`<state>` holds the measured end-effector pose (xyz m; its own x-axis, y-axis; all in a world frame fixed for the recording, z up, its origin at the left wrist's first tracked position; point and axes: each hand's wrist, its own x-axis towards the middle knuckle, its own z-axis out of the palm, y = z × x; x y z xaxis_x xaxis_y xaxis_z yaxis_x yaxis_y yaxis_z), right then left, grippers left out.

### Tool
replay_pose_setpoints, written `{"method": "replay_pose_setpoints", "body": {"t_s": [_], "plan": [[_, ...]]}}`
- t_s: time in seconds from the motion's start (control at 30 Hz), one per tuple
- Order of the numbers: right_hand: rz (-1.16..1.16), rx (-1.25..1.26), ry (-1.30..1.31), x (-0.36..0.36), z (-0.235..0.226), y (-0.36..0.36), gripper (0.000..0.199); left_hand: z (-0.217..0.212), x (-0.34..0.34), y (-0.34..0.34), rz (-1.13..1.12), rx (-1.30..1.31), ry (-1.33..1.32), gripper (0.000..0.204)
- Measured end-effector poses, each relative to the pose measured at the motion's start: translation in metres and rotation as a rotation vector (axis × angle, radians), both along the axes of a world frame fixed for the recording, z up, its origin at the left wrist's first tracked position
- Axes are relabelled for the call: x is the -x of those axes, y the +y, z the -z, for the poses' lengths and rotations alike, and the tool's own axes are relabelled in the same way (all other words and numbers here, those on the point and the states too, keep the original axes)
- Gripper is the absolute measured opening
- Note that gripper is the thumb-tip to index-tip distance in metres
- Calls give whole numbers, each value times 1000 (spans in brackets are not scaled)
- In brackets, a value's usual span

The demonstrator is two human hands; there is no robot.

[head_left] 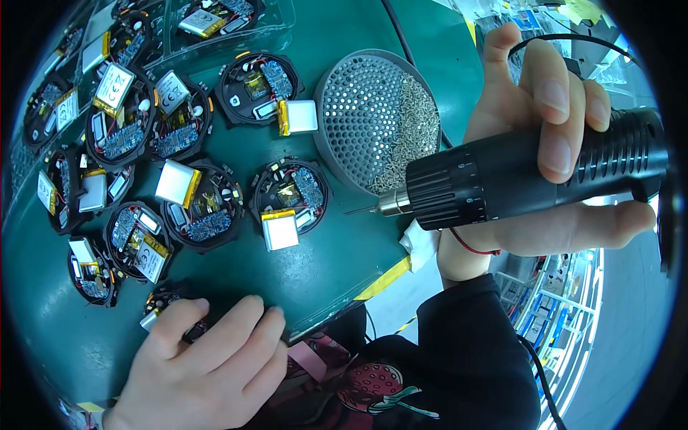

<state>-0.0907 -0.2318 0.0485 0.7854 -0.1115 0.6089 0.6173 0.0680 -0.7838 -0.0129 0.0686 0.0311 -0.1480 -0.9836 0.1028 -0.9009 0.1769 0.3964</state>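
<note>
My right hand (505, 111) is wrapped round a black electric screwdriver (466, 183). The tool lies almost level, its thin bit (360, 210) pointing left over the table, apart from any part. At the lower left, my left hand (208, 365) has its fingers curled over a small round black housing (162, 296) with a circuit board, hiding most of it. Near the bit is another such housing (258, 190), with a blue board and a silver battery (280, 231) hanging over its near edge. Beside the screwdriver sits a round grey perforated tray (351, 118) with many small screws (412, 125).
Several more housings (204, 208) with batteries crowd the left of the green table (322, 269), some overlapping. Clear plastic trays (283, 32) hold others at the far left. A cable (396, 29) runs behind the screw tray. White tissue (418, 244) lies by the yellow-taped edge (383, 279).
</note>
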Motion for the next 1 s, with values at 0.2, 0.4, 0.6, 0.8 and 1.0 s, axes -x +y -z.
{"method": "replay_pose_setpoints", "body": {"t_s": [0.2,0.4,0.6,0.8,1.0], "plan": [[30,22,-56,0,-2,3,63,17,34,-32,-333,193,-185,28],[28,-36,4,2,-3,8,61,12,4,-62,-617,204,160,35],[-44,43,-36,3,5,1,59,14,5,-72,-645,260,199,24],[-14,58,-37,-3,6,12,58,11,8,-71,-656,298,185,18],[-4,31,-11,5,-8,-1,58,7,0,-67,-601,293,80,17]]}}
